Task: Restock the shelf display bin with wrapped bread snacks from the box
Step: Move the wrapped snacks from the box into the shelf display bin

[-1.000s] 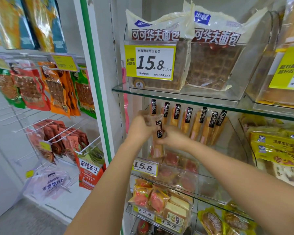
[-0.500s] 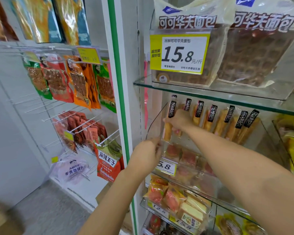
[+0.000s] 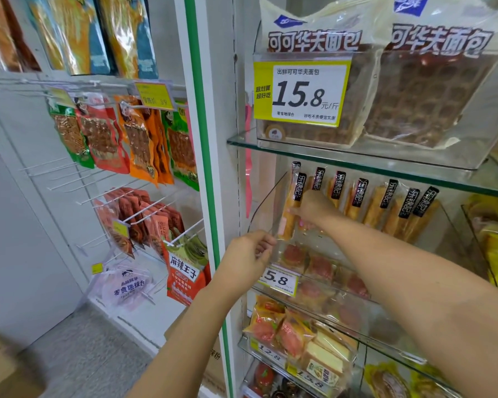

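Your right hand [image 3: 314, 209] reaches in under the thick green-edged glass shelf [image 3: 357, 163], fingers curled round a long golden bread stick in a clear wrapper with a black label strip [image 3: 291, 202]. You hold it upright at the far left end of the clear plastic display bin [image 3: 263, 203], against the bin's curved side wall. To its right, a row of matching wrapped bread sticks [image 3: 385, 208] leans back in the same bin, black labels up, packed side by side. Your left hand [image 3: 247, 257] pinches the bin's front left corner, thumb and fingers closed on the transparent edge. The glass shelf sits close over the stick tops. Just below your right wrist, glossy packets of round red-topped cakes [image 3: 319, 265] fill the bin's front section, behind a small yellow-and-white price tag [image 3: 278, 280] that your left hand partly covers. On the glass shelf overhead stand big crinkled bags of dark waffle bread [image 3: 431, 93], with a large yellow-and-white price card reading 15.8 [image 3: 302, 90] clipped in front. A white post with a green stripe [image 3: 202, 139] runs just beside your left hand. Beyond it, flat foil snack packs in orange, red and green [image 3: 133, 139] hang from thin white wire pegs. A tan cardboard box [image 3: 0, 366] sits on the grey floor at lower left, well apart from the bin.
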